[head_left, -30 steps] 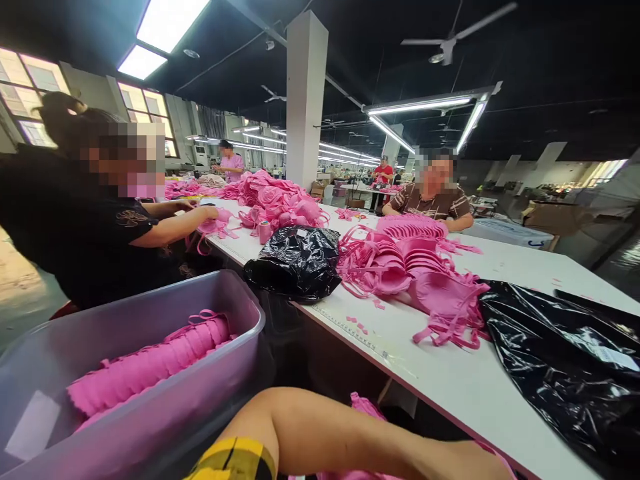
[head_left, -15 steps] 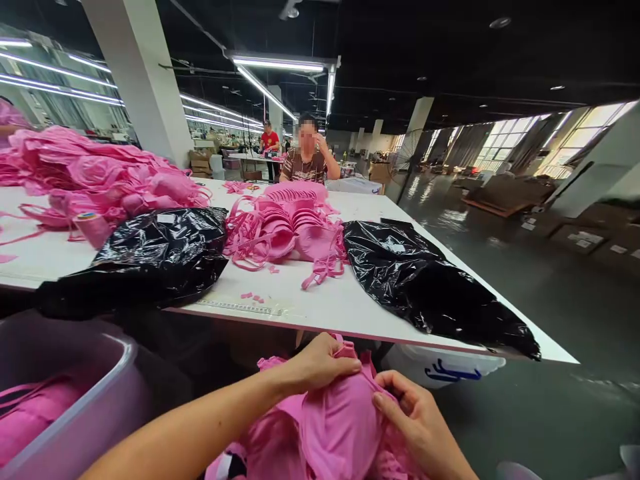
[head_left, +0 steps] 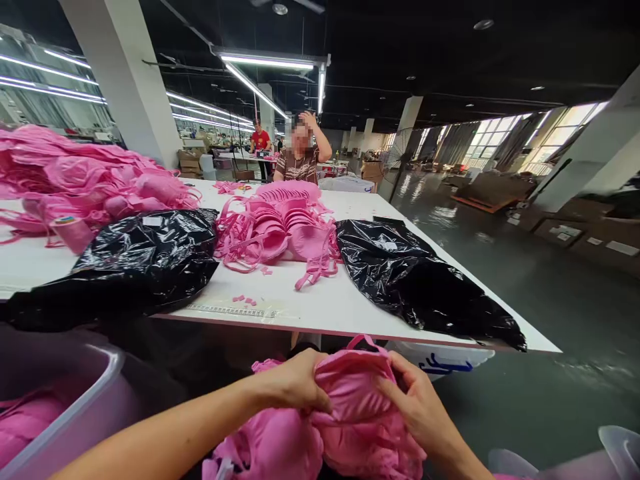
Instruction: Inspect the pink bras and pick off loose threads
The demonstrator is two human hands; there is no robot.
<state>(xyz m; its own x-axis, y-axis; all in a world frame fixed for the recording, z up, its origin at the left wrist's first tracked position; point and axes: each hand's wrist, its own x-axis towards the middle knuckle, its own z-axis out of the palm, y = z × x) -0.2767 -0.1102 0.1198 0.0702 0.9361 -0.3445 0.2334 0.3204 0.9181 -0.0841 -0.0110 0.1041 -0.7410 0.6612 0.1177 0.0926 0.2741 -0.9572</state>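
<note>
At far left, below the surface's (head_left: 280, 288) near edge, stands a plastic bin (head_left: 111, 373) with pink fabric (head_left: 35, 423) inside. Above it, a heap of pink garments (head_left: 90, 167) spreads over the surface's left end, with a pink thread cone (head_left: 73, 233) just in front. Next comes a black bag (head_left: 150, 250), whose mouth hangs over the near edge. To its right, a measuring strip (head_left: 225, 311) runs along that edge, small pink scraps (head_left: 245, 301) just behind it. Off the middle of the near edge, the left hand (head_left: 300, 381) pinches the left side of a pink padded cup (head_left: 354, 381), thumb in front; its other fingers are mostly hidden, so their exact hold is hard to judge. More pink garments (head_left: 285, 443) lie beneath. Mid-surface sits a row of nested pink bras (head_left: 283, 227), a co-worker (head_left: 300, 165) beyond at the far edge, one hand raised to the head. The right hand (head_left: 415, 397) pinches the cup's right side between thumb and fingers. Another black bag (head_left: 395, 267) stretches to the near right corner.
</note>
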